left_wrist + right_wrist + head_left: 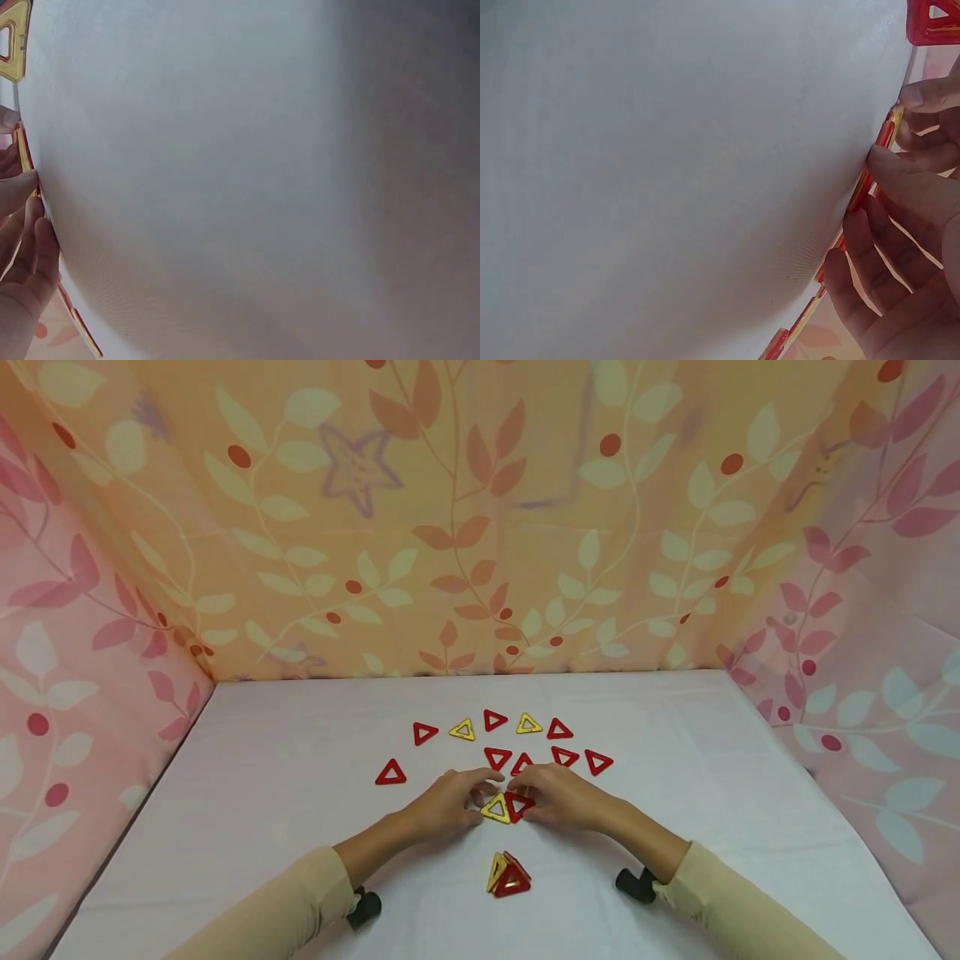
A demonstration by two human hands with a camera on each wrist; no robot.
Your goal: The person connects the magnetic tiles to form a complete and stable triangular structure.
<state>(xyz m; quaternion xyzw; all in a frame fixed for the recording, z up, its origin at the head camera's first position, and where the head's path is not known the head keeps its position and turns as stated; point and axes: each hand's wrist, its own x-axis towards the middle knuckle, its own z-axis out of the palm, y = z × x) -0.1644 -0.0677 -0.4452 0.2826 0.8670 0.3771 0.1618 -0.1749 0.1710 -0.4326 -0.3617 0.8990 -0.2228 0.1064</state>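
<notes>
Near the middle of the table, a yellow triangular tile with an open centre [495, 818] and a red triangular tile [519, 796] lie edge to edge. My left hand [448, 806] holds the yellow tile between thumb and fingers at its left side. From the other side my right hand [567, 798] pinches the red tile, its fingers bent around the far corner. In the right wrist view, the thumb and fingers of the right hand [907, 180] are at the red tile's edge. Closer to me sits a small propped-up group, with a red tile [513, 892] in front and a yellow tile [492, 878] leaning behind.
Beyond the hands are scattered several red triangular tiles, among them one at the far left [391, 781] and one at the right [597, 772]. Two yellow tiles, one of them left of centre [462, 737], lie in the back row. Patterned cloth [480, 527] walls the white table [262, 827].
</notes>
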